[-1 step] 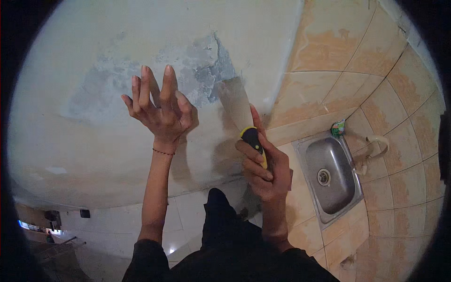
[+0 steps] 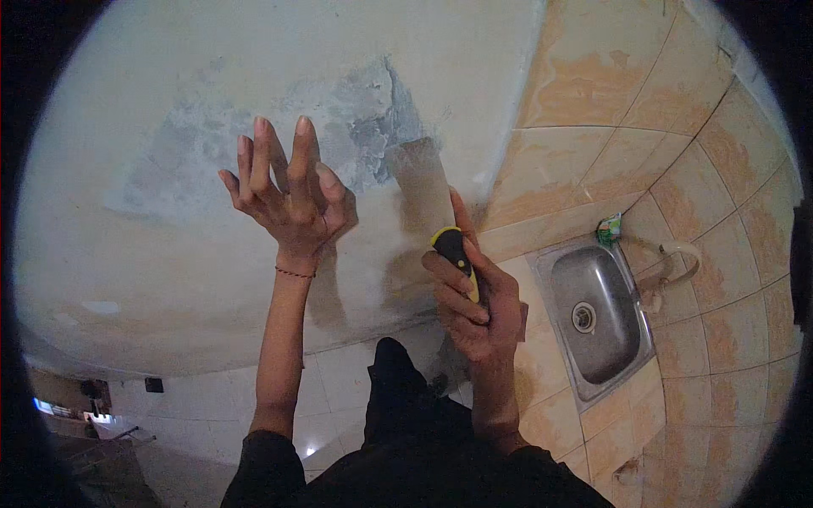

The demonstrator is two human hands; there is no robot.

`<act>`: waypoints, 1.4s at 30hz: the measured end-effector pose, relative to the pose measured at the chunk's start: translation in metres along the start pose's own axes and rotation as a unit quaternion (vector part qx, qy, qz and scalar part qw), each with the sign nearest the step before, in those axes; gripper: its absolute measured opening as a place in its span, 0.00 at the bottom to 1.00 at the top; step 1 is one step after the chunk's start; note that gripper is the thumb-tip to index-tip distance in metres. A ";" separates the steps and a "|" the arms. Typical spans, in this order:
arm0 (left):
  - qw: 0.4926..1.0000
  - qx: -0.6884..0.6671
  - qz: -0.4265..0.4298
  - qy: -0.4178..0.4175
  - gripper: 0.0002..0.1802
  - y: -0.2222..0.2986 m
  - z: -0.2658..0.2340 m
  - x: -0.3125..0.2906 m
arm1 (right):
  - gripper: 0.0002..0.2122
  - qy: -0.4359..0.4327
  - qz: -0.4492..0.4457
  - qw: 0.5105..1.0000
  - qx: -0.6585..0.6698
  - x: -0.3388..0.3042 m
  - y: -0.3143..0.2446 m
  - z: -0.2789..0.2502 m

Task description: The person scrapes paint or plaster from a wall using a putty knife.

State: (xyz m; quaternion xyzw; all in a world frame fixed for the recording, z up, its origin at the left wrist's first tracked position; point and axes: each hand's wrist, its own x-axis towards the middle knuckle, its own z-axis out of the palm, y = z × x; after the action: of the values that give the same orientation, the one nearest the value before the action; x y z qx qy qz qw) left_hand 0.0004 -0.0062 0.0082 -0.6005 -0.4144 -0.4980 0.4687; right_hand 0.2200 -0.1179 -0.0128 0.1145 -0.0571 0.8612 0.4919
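Wall (image 2: 212,279): grey scraped patch (image 2: 279,144) just behind left hand (image 2: 288,199), fingers spread, braced flat. Right hand (image 2: 474,300) clenched on putty knife (image 2: 432,203), blade on plaster above its knuckles. Judgement: keep blade shallow, pressure even. Steel sink (image 2: 597,317) right of it.

Black-and-yellow scraper handle (image 2: 455,252), grey patches on cream wall (image 2: 169,93), mottled tan tiles (image 2: 593,85), silver sink (image 2: 597,313)

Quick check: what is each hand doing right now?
Left hand: open, fingers spread, holding nothing, against the wall.
Right hand: closed on the scraper, blade on the wall.
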 end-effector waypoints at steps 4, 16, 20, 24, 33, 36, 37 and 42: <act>1.000 0.006 -0.008 -0.007 0.29 0.005 0.003 -0.001 | 0.24 0.005 0.002 1.000 -0.001 -0.002 -0.007 0.001; 1.000 0.006 -0.011 -0.012 0.28 0.001 -0.001 -0.004 | 0.23 -0.008 0.007 1.000 0.001 -0.002 -0.004 -0.006; 1.000 -0.001 -0.012 -0.009 0.29 0.005 0.000 0.000 | 0.24 0.000 0.007 1.000 -0.007 -0.003 -0.009 -0.003; 1.000 0.015 -0.008 -0.018 0.29 0.002 -0.001 0.002 | 0.24 -0.006 0.007 0.999 -0.036 -0.001 -0.004 -0.007; 1.000 0.012 -0.006 -0.008 0.28 0.004 0.000 0.000 | 0.24 -0.006 0.004 0.999 -0.036 -0.001 -0.003 -0.003; 1.000 0.005 -0.004 -0.002 0.28 0.006 0.000 0.000 | 0.24 -0.013 0.016 1.000 -0.003 -0.003 -0.006 0.001; 1.000 0.009 -0.006 -0.003 0.28 0.006 0.001 -0.001 | 0.24 -0.011 0.017 1.000 -0.002 -0.004 -0.006 -0.002; 1.000 -0.014 -0.011 -0.001 0.28 0.007 0.001 0.001 | 0.24 -0.008 0.001 1.000 -0.019 0.001 -0.006 -0.005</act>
State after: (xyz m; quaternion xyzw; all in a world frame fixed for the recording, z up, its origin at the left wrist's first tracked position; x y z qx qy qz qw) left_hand 0.0079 -0.0067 0.0075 -0.6031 -0.4145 -0.5081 0.4542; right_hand 0.2236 -0.1126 -0.0178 0.1125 -0.0773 0.8595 0.4926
